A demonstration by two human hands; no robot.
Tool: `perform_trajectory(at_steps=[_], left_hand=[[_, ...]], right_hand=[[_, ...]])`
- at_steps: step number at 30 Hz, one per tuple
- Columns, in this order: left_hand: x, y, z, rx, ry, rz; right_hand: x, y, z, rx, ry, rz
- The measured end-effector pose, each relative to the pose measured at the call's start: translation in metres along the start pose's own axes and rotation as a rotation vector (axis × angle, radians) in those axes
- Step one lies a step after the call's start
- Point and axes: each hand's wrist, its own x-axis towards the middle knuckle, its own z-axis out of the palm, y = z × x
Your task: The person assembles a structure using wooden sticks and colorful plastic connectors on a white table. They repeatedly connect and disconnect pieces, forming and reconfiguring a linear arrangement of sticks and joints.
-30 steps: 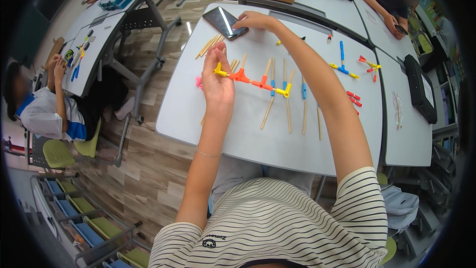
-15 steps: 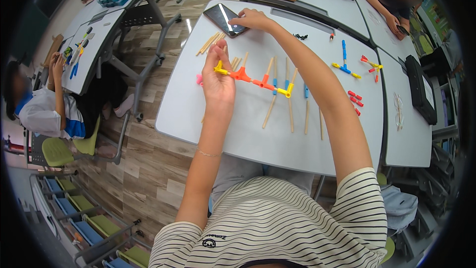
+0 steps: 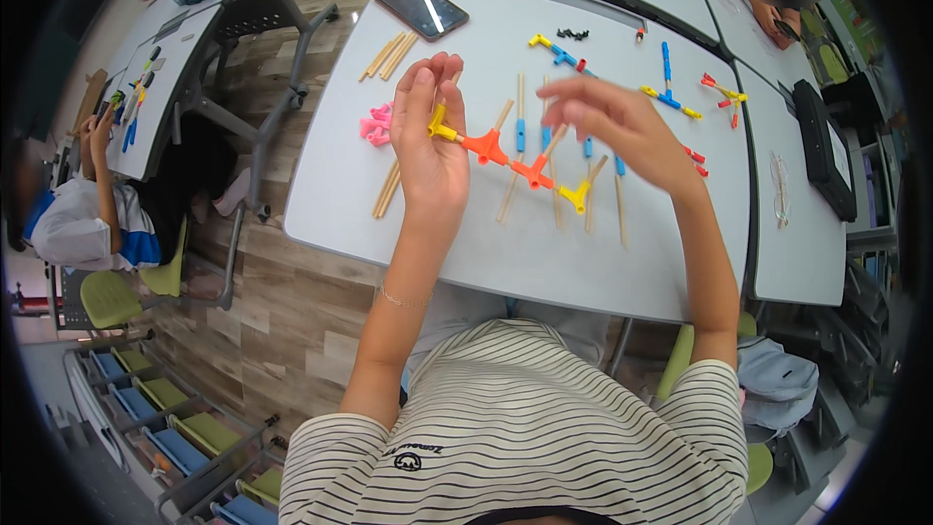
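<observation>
Left hand (image 3: 432,151) curls round the stick frame (image 3: 535,173) at one end, likely steadying it; right hand (image 3: 627,131), half-spread, seemingly empty, hovers beside.

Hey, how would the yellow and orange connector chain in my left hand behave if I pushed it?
The connector chain is probably light, since its sticks are thin and connectors small. It may twist at its joints, being several separate pieces in a row. It seems unlikely to roll freely, with those sticks jutting out.

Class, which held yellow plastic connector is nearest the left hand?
The leftmost yellow connector, in the left hand; the other held one lies beyond both orange plastic connectors.
</observation>
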Motion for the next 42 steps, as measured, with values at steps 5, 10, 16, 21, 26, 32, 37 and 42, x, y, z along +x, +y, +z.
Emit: perform_trajectory(at_steps=[5,10,16,21,26,32,37,42], left_hand=[[-0.037,-0.030,0.008,0.105,-0.081,-0.058],[-0.063,-0.044,0.005,0.274,-0.250,-0.030],[-0.089,-0.024,-0.029,0.732,-0.573,0.046],[-0.111,0.001,-0.039,1.169,-0.596,0.000],[-0.119,0.011,-0.045,1.261,-0.525,-0.011],[-0.115,0.004,-0.055,1.279,-0.627,0.175],[-0.109,0.004,-0.062,1.360,-0.682,0.421],[-0.127,-0.001,-0.059,1.256,-0.483,0.336]], right_hand=[[-0.065,0.009,0.006,0.239,-0.083,0.173],[-0.086,0.025,-0.002,0.259,-0.128,0.138],[-0.096,0.036,-0.018,0.444,-0.281,0.283],[-0.092,0.044,-0.005,0.573,-0.392,0.392],[-0.089,0.053,-0.002,0.434,-0.389,0.436],[-0.091,0.050,-0.009,0.369,-0.342,0.342],[-0.095,0.044,-0.018,0.586,-0.236,0.262],[-0.097,0.052,-0.008,0.989,-0.322,-0.074]])
